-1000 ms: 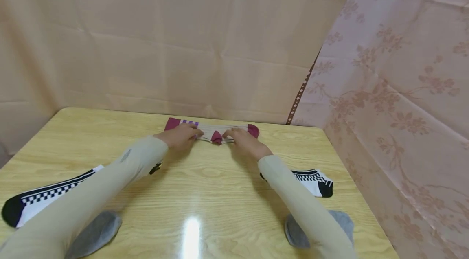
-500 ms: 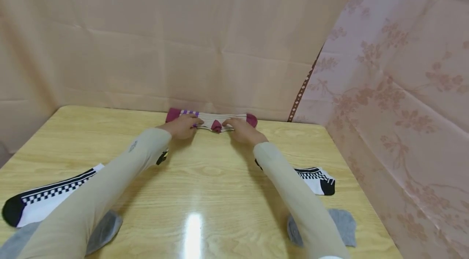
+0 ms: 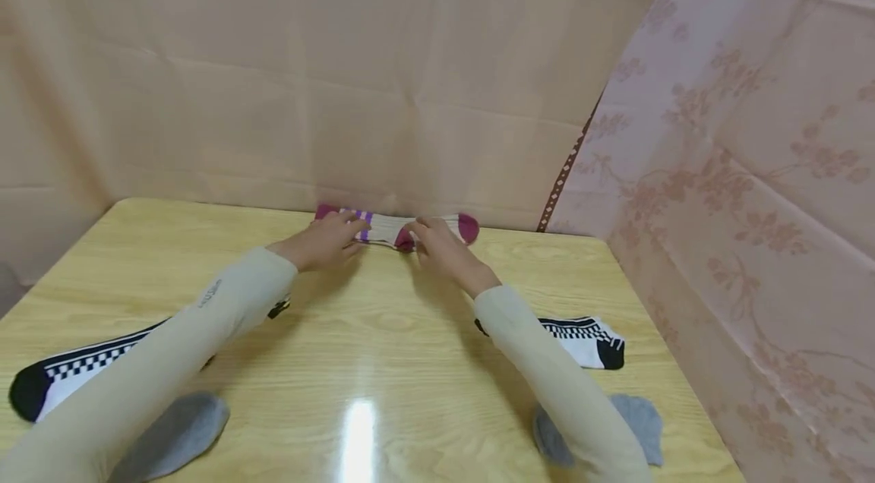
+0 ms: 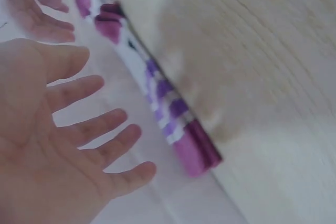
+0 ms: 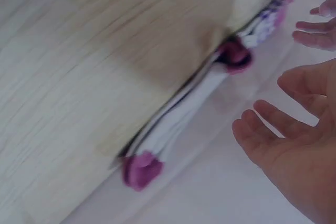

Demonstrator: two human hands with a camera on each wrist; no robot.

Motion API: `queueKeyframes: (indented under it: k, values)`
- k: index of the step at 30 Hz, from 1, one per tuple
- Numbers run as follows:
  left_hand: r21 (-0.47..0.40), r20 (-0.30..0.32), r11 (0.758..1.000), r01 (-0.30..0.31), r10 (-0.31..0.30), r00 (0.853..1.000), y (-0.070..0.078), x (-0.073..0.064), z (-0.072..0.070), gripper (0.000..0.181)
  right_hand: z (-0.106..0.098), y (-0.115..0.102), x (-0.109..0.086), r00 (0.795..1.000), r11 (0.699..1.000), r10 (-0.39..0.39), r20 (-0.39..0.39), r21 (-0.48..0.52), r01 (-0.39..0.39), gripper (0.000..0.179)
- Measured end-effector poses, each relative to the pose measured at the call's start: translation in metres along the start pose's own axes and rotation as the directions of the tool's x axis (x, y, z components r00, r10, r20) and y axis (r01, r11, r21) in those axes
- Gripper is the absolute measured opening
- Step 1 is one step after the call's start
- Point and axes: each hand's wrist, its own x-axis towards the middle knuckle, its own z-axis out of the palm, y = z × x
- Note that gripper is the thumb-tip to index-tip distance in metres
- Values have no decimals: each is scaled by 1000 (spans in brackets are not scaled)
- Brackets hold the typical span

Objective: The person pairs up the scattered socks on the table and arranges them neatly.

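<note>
A striped sock (image 3: 383,228) with maroon cuff, heel and toe and purple bands lies lengthwise along the far table edge. It looks like more than one layer stacked. My left hand (image 3: 324,241) is over its cuff end; in the left wrist view the hand's fingers (image 4: 113,124) are spread and hold nothing. At the maroon heel, my right hand (image 3: 444,251) hovers with loosely bent fingers. The right wrist view shows that hand (image 5: 299,135) apart from the sock (image 5: 189,103), gripping nothing.
Black-and-white checkered socks lie on the left (image 3: 89,369) and right (image 3: 588,342), partly under the sleeves. Grey socks lie nearer, left (image 3: 181,434) and right (image 3: 639,426). A beige curtain (image 3: 273,88) hangs right behind the wooden table (image 3: 383,339).
The striped sock slid away from me to the table's far edge. Since then both hands have loosened; the left moved left, and the right shifted slightly left over the heel.
</note>
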Motion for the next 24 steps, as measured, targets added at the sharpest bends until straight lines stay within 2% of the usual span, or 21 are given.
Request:
queueKeyframes:
  k: [4, 7, 11, 14, 17, 24]
  values:
    - [-22, 20, 1000, 11, -11, 1000, 1, -15, -7, 41, -3, -13, -2, 994, 995, -102, -46, 18, 103, 26]
    - [-22, 13, 1000, 17, -17, 1000, 3, -28, -13, 41, -3, -22, -4, 987, 989, -148, -68, 17, 150, 27]
    - [12, -19, 1000, 22, -22, 1000, 8, -49, -24, 41, -5, -33, -7, 987, 988, -155, -47, 7, 155, 32]
    - [25, -37, 999, 45, -44, 998, 13, -67, -32, 41, -5, -43, -10, 991, 991, -130, -10, 13, 131, 33]
    - [29, -44, 997, 72, -71, 997, 18, -86, -38, 43, -5, -53, -12, 990, 990, -142, 2, 15, 142, 33]
    - [72, -97, 991, 114, -107, 990, 21, -130, -41, 44, -2, -79, -15, 982, 982, -189, 20, 21, 188, 34]
